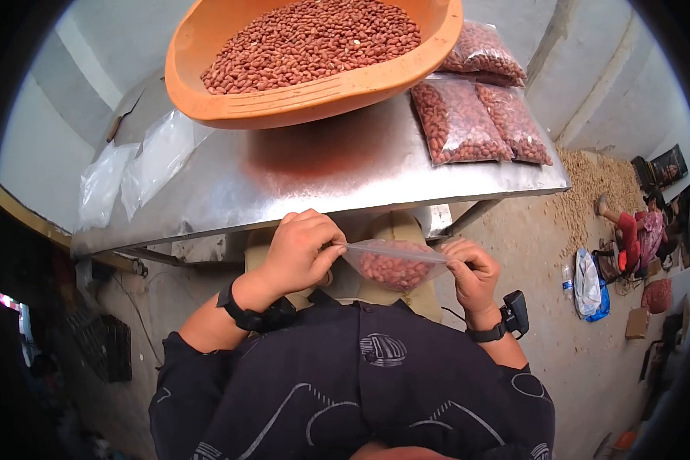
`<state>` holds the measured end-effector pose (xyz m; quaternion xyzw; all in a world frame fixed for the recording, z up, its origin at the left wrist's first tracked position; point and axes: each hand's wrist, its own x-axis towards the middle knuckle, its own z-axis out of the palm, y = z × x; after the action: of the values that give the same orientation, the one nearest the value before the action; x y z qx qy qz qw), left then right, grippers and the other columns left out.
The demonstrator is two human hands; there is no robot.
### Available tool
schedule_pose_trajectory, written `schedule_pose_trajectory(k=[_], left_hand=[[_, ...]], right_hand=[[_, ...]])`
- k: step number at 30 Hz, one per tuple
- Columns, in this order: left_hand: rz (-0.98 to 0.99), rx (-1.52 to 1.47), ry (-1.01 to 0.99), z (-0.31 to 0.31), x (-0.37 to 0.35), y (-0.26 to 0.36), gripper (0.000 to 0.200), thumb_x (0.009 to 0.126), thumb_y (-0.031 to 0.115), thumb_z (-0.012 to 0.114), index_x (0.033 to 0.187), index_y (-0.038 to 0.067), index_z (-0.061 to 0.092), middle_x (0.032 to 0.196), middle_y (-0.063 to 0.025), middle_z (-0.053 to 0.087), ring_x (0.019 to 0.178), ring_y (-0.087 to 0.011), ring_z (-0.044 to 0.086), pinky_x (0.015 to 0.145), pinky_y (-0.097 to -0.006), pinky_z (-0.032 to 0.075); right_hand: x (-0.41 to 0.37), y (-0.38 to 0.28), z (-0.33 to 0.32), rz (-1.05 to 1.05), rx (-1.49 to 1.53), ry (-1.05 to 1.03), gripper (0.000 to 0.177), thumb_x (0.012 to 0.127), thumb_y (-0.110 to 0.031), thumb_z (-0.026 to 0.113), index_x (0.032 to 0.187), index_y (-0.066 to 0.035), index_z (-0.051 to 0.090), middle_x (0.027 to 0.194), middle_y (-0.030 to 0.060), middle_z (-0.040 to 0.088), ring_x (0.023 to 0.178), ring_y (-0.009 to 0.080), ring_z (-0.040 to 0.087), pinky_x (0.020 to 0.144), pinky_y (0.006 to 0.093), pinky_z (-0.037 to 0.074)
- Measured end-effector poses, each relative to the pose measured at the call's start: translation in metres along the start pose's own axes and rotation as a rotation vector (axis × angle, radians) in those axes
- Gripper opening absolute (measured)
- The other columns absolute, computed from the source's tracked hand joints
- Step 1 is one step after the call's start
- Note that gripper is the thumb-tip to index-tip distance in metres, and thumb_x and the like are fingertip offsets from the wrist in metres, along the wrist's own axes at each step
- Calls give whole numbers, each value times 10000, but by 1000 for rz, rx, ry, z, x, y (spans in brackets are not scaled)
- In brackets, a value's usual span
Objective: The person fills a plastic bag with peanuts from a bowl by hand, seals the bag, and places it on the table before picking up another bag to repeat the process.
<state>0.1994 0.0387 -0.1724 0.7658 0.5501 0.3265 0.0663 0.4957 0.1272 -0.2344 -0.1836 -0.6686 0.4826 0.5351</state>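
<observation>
Stretching between both hands [307,247] [474,274] is a clear, nut-filled bag [395,268].

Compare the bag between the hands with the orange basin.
The bag is see-through; the basin is opaque orange. The bag is small; the basin is far larger. The left hand and right hand grip the bag; neither touches the basin. Both contain reddish nuts.
</observation>
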Motion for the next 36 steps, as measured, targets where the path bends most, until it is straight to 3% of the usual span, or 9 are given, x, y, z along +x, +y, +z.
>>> schedule_pose_trajectory(k=[8,16,20,21,24,28,31,33,36], left_hand=[[-103,-235,-13,1,-8,-4,72,810,35,685,857,-4,647,841,-112,662,800,-258,632,744,-342,495],[-164,-735,78,37,-14,-14,92,902,92,640,933,15,601,1052,-61,618,966,-151,564,880,-308,454],[-300,-993,-136,65,-15,-26,611,792,167,791,1335,54,535,1384,-95,529,1260,-205,508,1081,-377,391],[-359,-966,-241,77,-15,-33,898,701,178,859,1472,72,412,1468,-109,472,1343,-227,460,1140,-399,342],[-316,-755,-349,107,-12,-30,976,662,210,904,1480,69,390,1424,-128,509,1336,-242,461,1135,-381,355],[-376,-1040,-293,144,-15,-42,1022,670,210,905,1505,60,335,1408,-135,518,1298,-247,497,1115,-352,383],[-404,-1061,-274,141,-11,-36,1000,711,160,877,1515,36,295,1400,-142,516,1271,-223,514,1104,-343,399],[-416,-1140,-265,128,-1,-24,966,763,53,831,1528,0,244,1413,-139,497,1258,-189,519,1094,-346,414],[-298,-1263,-284,136,15,-30,658,865,70,745,1414,-40,400,1306,-121,592,1172,-176,582,1039,-330,462]], right_hand=[[-3,0,-4,19,-10,28,132,921,-81,685,853,22,638,877,114,673,835,209,629,847,376,515],[-14,11,-18,126,103,155,204,999,-141,597,994,57,644,1003,145,684,932,187,625,879,337,491],[-16,20,-25,193,295,173,200,1001,-135,592,1037,52,653,1023,144,694,968,200,652,924,353,509],[-14,20,-21,207,336,189,181,993,-123,602,1029,45,661,1015,134,695,961,192,652,917,350,511],[-12,28,-22,308,461,152,296,925,-131,695,1161,31,618,1117,138,669,1061,214,634,978,375,493],[-25,47,-13,406,397,-34,809,738,-162,868,1409,3,448,1321,145,575,1247,269,551,1067,402,447],[-39,61,-7,510,-14,-189,1028,611,-147,929,1465,-14,373,1391,135,519,1306,270,493,1098,392,416],[-47,70,-4,493,-101,-190,972,642,-130,912,1450,-2,386,1391,128,520,1296,253,498,1098,380,413],[-35,52,-1,524,33,-122,907,681,-120,888,1435,6,400,1394,125,514,1279,220,506,1088,365,419]])
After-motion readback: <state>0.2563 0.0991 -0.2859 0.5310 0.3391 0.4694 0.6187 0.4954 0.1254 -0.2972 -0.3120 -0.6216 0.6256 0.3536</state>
